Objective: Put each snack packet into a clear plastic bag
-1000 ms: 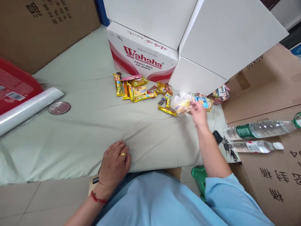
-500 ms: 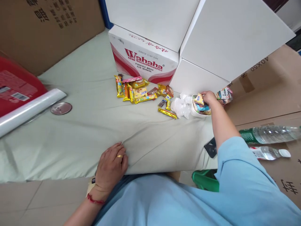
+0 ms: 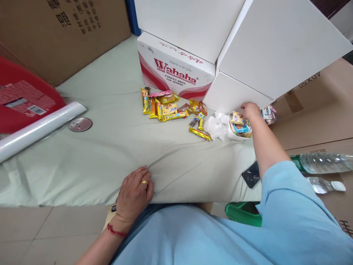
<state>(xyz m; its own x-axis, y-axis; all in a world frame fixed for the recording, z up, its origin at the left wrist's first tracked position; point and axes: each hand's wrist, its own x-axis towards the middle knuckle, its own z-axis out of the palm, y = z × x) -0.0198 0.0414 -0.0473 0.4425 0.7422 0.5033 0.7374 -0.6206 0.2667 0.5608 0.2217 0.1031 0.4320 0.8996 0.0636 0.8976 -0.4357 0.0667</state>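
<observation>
My left hand [image 3: 135,191] rests on the pale green cloth [image 3: 110,154] at the near edge, its fingers loosely bent and holding nothing I can see. At the right, my right hand [image 3: 250,111] hovers at the back rim of a white bowl [image 3: 233,134]. Its fingers look loosely apart, partly hidden, with nothing visible in them. Inside the bowl lie a beige snack packet [image 3: 237,118], a blue snack packet [image 3: 241,128] and other wrapped snacks. A crumpled clear plastic bag [image 3: 216,127] touches the bowl's left side.
Several yellow-wrapped snacks [image 3: 175,116] lie before a Wahaha box [image 3: 176,70]. More packets [image 3: 268,114] stand right of the bowl. A black phone [image 3: 250,175] lies near the front edge. Bottles [image 3: 325,163] are at the right; a plastic roll [image 3: 41,129] and round lid [image 3: 80,124] at the left.
My right hand has let go of the beige packet, which now lies on top of the bowl's contents, and has drawn slightly up and away. My left hand stays put; the view has shifted slightly.
</observation>
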